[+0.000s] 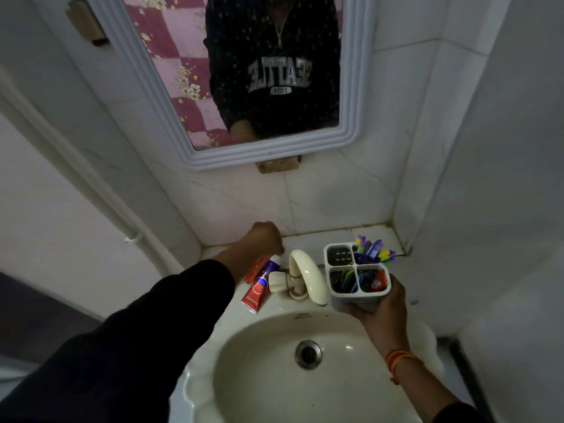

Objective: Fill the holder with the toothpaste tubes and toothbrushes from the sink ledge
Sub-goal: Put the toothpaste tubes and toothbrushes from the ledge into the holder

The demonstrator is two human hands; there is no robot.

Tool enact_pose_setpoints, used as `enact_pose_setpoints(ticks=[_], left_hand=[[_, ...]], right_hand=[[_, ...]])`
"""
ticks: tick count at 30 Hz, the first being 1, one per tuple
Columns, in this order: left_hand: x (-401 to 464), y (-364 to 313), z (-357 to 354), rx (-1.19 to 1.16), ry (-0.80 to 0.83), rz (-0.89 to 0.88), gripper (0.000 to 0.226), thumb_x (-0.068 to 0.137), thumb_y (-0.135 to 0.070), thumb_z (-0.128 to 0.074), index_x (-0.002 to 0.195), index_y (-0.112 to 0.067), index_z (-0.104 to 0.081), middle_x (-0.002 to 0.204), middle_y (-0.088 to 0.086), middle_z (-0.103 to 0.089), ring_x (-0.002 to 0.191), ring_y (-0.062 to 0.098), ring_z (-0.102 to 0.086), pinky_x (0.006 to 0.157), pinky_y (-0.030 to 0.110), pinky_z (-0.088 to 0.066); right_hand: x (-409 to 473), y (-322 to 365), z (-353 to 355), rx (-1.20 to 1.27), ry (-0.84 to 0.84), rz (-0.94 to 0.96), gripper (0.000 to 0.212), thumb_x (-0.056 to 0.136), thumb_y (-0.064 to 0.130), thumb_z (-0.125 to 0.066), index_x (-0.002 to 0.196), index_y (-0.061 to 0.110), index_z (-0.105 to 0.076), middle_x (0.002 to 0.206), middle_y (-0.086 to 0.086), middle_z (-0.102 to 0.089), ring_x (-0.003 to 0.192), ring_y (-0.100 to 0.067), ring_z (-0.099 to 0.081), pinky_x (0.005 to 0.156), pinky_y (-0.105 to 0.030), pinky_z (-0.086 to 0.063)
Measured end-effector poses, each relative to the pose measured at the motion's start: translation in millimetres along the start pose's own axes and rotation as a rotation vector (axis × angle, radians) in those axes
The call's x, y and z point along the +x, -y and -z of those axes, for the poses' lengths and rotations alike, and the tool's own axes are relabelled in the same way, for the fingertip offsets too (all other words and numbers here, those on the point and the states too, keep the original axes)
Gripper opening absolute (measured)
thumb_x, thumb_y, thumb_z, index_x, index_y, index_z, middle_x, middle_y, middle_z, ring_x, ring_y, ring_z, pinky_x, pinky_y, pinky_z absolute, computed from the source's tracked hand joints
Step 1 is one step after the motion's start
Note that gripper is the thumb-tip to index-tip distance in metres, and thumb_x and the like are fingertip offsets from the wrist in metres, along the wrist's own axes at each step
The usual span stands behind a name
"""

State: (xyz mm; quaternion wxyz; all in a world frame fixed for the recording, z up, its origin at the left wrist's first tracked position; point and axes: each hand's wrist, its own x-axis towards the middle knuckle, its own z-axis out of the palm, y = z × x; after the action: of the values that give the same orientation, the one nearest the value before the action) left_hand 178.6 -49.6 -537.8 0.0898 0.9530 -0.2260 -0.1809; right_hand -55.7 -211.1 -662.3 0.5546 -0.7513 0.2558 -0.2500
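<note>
My right hand (378,303) grips a white four-compartment holder (357,271) from below, raised beside the tap. Toothbrushes with purple and yellow heads (374,250) stand in its back right compartment. The front compartments hold dark handles and a red tube. The back left compartment shows only its perforated floor. My left hand (265,238) reaches over the ledge left of the tap, fingers curled at the cap end of a red, white and blue toothpaste tube (259,288) lying there. A second red tube (254,270) lies partly under it. Whether the fingers grip the cap is unclear.
A cream tap (308,279) stands at the back of the white sink (232,389), with its drain (308,354) below. A framed mirror (348,138) hangs on the tiled wall. Walls close in on both sides, and a pipe (91,184) runs down the left wall.
</note>
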Motion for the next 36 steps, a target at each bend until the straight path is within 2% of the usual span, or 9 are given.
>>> enact_pose_setpoints(ticks=[4, 10, 15, 19, 22, 24, 29, 32, 36], left_hand=[[7.2, 16.9, -28.4, 0.18, 0.07, -0.061, 0.047, 0.082, -0.028, -0.074, 0.125, -0.009, -0.067, 0.127, 0.011, -0.068, 0.115, 0.028, -0.065, 0.097, 0.033, -0.053], [14.3, 19.8, -51.5, 0.249, -0.1, -0.066, 0.053, 0.074, -0.032, -0.082, 0.121, -0.012, -0.066, 0.121, 0.01, -0.068, 0.111, 0.027, -0.065, 0.094, 0.035, -0.054], [22.0, 23.6, -43.5, -0.056, -0.174, 0.011, 0.048, 0.074, -0.033, -0.083, 0.109, -0.004, -0.068, 0.11, 0.015, -0.071, 0.1, 0.031, -0.067, 0.079, 0.03, -0.054], [21.4, 15.0, -21.3, -0.415, -0.349, -0.065, 0.037, 0.081, -0.032, -0.077, 0.109, -0.009, -0.073, 0.104, 0.012, -0.072, 0.093, 0.026, -0.07, 0.083, 0.033, -0.056], [13.1, -11.5, 2.3, -0.577, -0.46, -0.259, 0.03, 0.092, -0.03, -0.067, 0.118, -0.015, -0.066, 0.101, 0.004, -0.07, 0.08, 0.012, -0.068, 0.074, 0.025, -0.05], [5.6, -36.4, 25.6, -0.462, -0.374, -0.438, 0.034, 0.098, -0.036, -0.059, 0.127, -0.019, -0.056, 0.099, 0.002, -0.07, 0.083, 0.015, -0.068, 0.075, 0.026, -0.05], [-19.4, -110.8, 59.3, 0.177, 0.111, -0.715, 0.051, 0.095, -0.061, -0.05, 0.137, -0.032, -0.044, 0.091, -0.009, -0.063, 0.073, 0.003, -0.06, 0.071, 0.03, -0.053], [-34.4, -147.0, 50.0, 0.57, 0.229, -0.633, 0.074, 0.084, -0.059, -0.069, 0.146, -0.027, -0.045, 0.119, 0.0, -0.059, 0.095, 0.016, -0.064, 0.079, 0.033, -0.05], [-50.5, -178.2, 40.4, 0.687, 0.384, -0.487, 0.065, 0.076, -0.044, -0.083, 0.129, -0.012, -0.062, 0.106, 0.005, -0.067, 0.076, 0.018, -0.069, 0.063, 0.028, -0.052]], right_hand=[[2.5, -0.9, 0.8, 0.02, 0.026, -0.018, 0.1, 0.047, 0.016, -0.105, 0.135, 0.01, -0.057, 0.134, -0.014, -0.06, 0.124, -0.025, -0.063, 0.101, -0.049, -0.056], [0.4, 1.3, -0.9, 0.002, 0.0, 0.004, 0.102, 0.047, 0.017, -0.105, 0.136, 0.011, -0.055, 0.134, -0.013, -0.059, 0.124, -0.022, -0.062, 0.1, -0.045, -0.057], [-1.8, -3.2, -1.7, -0.056, -0.026, 0.019, 0.104, 0.047, 0.017, -0.104, 0.138, 0.015, -0.052, 0.135, -0.008, -0.054, 0.124, -0.02, -0.059, 0.093, -0.012, -0.05], [-2.9, 3.5, -0.3, -0.03, -0.013, 0.013, 0.103, 0.047, 0.018, -0.104, 0.137, 0.012, -0.054, 0.134, -0.01, -0.056, 0.124, -0.021, -0.06, 0.099, -0.038, -0.057], [-0.7, 5.9, 1.5, -0.014, 0.007, 0.011, 0.101, 0.048, 0.018, -0.105, 0.136, 0.009, -0.056, 0.133, -0.013, -0.059, 0.125, -0.023, -0.061, 0.099, -0.043, -0.058], [-0.8, 6.0, 2.3, -0.011, 0.011, -0.008, 0.1, 0.049, 0.017, -0.104, 0.136, 0.008, -0.056, 0.134, -0.013, -0.059, 0.126, -0.025, -0.061, 0.098, -0.044, -0.058], [-2.9, 6.9, 2.5, -0.01, -0.017, -0.048, 0.095, 0.049, 0.017, -0.104, 0.132, 0.008, -0.059, 0.13, -0.014, -0.061, 0.122, -0.026, -0.063, 0.1, -0.048, -0.056], [-3.2, 7.2, 1.1, 0.009, -0.021, -0.068, 0.097, 0.047, 0.008, -0.103, 0.133, 0.007, -0.058, 0.131, -0.015, -0.06, 0.124, -0.027, -0.062, 0.1, -0.049, -0.056], [-4.2, 8.6, 0.3, -0.04, -0.013, -0.024, 0.098, 0.048, 0.018, -0.103, 0.134, 0.005, -0.057, 0.131, -0.013, -0.059, 0.123, -0.022, -0.062, 0.104, -0.04, -0.054]])
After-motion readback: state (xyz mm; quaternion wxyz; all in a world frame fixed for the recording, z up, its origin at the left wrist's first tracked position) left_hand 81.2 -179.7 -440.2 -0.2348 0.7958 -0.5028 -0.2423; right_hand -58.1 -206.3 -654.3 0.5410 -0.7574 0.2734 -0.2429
